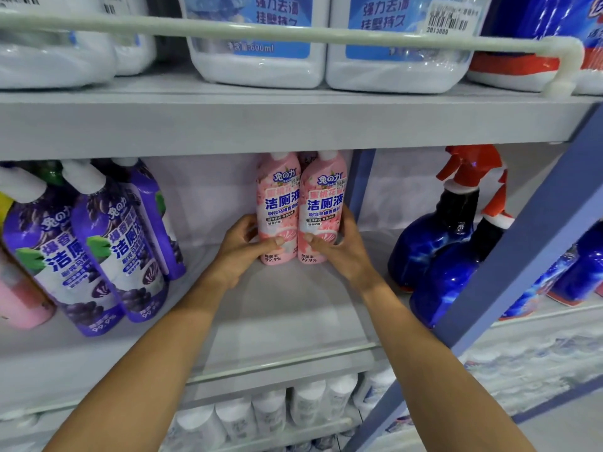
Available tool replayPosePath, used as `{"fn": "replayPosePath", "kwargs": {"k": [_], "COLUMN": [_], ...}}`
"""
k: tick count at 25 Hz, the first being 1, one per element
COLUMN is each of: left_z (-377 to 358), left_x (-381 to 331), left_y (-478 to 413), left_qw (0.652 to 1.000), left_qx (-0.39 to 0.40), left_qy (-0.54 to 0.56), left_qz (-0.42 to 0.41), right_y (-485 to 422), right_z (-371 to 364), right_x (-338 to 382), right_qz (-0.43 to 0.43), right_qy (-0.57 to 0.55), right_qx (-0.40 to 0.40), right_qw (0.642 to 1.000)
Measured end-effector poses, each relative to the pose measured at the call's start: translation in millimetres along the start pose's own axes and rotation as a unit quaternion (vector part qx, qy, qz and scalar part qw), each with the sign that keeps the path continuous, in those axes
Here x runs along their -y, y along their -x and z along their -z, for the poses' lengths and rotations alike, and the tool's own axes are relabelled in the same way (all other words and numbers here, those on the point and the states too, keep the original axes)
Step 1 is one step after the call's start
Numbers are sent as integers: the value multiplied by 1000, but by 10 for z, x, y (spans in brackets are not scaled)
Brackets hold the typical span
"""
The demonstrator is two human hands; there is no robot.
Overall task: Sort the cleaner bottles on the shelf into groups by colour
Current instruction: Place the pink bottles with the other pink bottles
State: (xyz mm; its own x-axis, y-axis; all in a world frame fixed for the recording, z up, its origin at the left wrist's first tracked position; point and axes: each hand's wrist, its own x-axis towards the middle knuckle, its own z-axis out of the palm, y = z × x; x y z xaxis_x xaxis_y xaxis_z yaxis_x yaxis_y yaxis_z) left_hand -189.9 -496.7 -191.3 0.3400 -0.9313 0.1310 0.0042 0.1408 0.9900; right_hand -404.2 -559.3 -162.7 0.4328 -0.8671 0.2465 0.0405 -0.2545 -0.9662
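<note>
Cleaner bottles [94, 249] are crowding the white shelf [293, 308]: a purple group [137, 230] leaning at left, blue spray bottles [434, 243] at right, two pink bottles [321, 207] upright at the back between them. We are gripping that pair, left hand [243, 247] curled round one, right hand [342, 246] round the other, seemingly squaring them together. Next we are probably fetching the stray pink bottle [19, 298] at far left. More store stock is sitting above and below.

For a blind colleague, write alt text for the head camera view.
A person's left hand and right hand each grip one of two pink bottles standing side by side on a grey shelf. Purple bottles lean at the left; blue spray bottles with red triggers stand at the right.
</note>
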Motion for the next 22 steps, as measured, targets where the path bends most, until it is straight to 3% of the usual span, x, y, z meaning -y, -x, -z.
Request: {"fn": "replayPosePath", "kwargs": {"k": [11, 17, 22], "left_z": [-20, 0, -33], "left_x": [-44, -8, 30], "left_y": [106, 122, 142], "left_qw": [999, 987, 980], "left_qx": [-40, -129, -145], "left_qy": [-2, -87, -128], "left_qz": [-12, -25, -33], "right_y": [21, 8, 18], "right_z": [-36, -76, -112], "right_x": [-49, -38, 2], "right_qz": [-1, -3, -1], "right_qy": [7, 53, 64], "right_qx": [-36, -74, -105], "right_qw": [999, 996, 992]}}
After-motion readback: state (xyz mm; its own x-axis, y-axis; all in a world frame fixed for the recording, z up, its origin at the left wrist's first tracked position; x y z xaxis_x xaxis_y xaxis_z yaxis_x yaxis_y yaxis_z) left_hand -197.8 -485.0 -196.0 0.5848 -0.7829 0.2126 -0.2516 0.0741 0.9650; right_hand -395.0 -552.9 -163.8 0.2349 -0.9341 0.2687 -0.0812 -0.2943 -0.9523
